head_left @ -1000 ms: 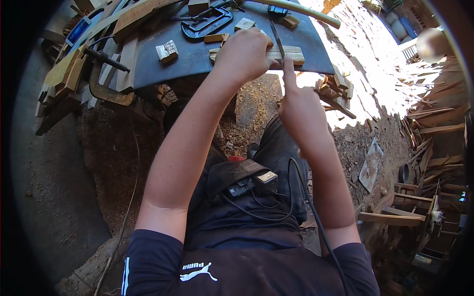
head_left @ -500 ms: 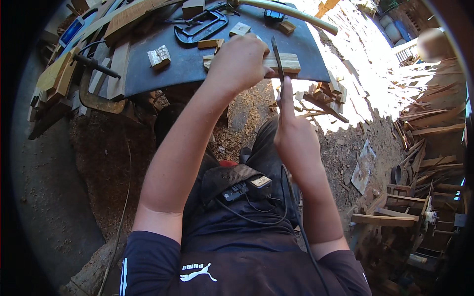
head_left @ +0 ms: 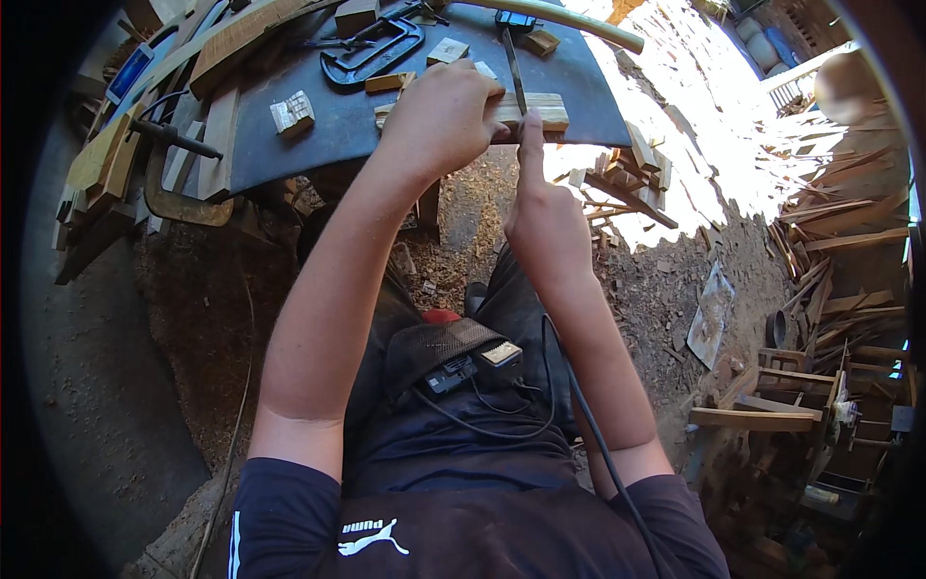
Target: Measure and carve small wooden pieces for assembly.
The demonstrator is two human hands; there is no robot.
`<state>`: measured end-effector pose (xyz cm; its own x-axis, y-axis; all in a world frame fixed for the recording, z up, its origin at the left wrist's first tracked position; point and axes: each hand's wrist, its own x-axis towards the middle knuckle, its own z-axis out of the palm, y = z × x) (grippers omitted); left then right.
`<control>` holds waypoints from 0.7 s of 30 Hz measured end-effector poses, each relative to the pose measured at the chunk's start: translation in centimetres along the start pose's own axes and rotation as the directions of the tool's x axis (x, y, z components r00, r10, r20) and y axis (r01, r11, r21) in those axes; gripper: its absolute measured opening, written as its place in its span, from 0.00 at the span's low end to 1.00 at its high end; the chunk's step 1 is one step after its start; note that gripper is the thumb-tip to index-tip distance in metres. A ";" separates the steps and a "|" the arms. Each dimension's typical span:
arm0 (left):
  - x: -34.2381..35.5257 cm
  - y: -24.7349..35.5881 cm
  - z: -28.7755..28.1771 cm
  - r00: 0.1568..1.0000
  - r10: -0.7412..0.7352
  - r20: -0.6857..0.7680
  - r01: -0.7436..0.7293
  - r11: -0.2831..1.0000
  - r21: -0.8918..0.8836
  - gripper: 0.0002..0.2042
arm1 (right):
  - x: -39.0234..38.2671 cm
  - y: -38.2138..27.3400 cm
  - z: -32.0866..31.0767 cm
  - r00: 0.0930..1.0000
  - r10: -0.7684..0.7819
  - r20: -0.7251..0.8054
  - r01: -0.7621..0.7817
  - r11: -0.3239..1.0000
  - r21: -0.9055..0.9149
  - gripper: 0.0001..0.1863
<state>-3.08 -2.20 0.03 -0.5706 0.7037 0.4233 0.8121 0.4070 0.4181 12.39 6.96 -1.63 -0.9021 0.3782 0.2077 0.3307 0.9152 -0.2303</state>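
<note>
My left hand [head_left: 446,111] presses down on a pale wood block [head_left: 550,112] near the front edge of the blue-grey bench [head_left: 347,130], its fingers bent around the block. In my right hand [head_left: 548,227] is a long, narrow, dark metal blade [head_left: 514,72]. The index finger lies stretched along it and the others are curled in. The blade crosses the wood block just right of my left hand, pointing away from me. Its handle is hidden in my grip, and whether it is a knife, a file or a saw I cannot tell.
A black G-clamp [head_left: 371,60], small wood blocks [head_left: 292,114] and a long pale pole [head_left: 569,24] lie on the bench. Another clamp [head_left: 183,140] sits at its left edge by stacked boards. Wood scraps [head_left: 632,183] are heaped beyond the right corner; a cable [head_left: 593,434] runs past my right arm.
My right hand has pushed forward and slightly left, carrying the blade farther across the block. The left hand keeps its hold. The whole view has shifted a little.
</note>
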 end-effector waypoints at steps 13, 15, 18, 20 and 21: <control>0.1 -0.5 0.3 1.000 -0.016 0.021 0.016 1.000 -0.002 0.19 | -4.6 0.9 0.3 0.984 0.045 0.172 -0.047 0.999 0.004 0.53; 0.2 0.1 0.4 0.995 -0.044 0.085 0.045 0.999 -0.017 0.18 | -3.3 0.9 0.4 0.994 0.020 0.110 -0.024 0.999 0.038 0.50; 0.6 0.1 -0.2 0.998 -0.012 0.059 0.014 0.999 -0.038 0.17 | 2.0 0.7 0.5 0.997 -0.056 -0.046 0.058 0.997 0.042 0.46; 0.3 -0.7 -0.2 1.000 -0.017 0.019 0.018 0.998 -0.061 0.18 | 1.1 0.0 0.2 0.998 -0.056 -0.035 0.057 0.998 0.000 0.47; 0.1 -0.8 0.0 1.000 -0.019 0.009 0.019 0.999 -0.047 0.19 | -0.5 -0.1 0.4 0.999 -0.028 0.021 0.028 1.000 0.011 0.47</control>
<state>-3.81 -2.53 -0.26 -0.5849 0.7009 0.4082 0.7943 0.3931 0.4632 12.67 6.63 -2.06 -0.9166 0.3494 0.1944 0.3024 0.9239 -0.2346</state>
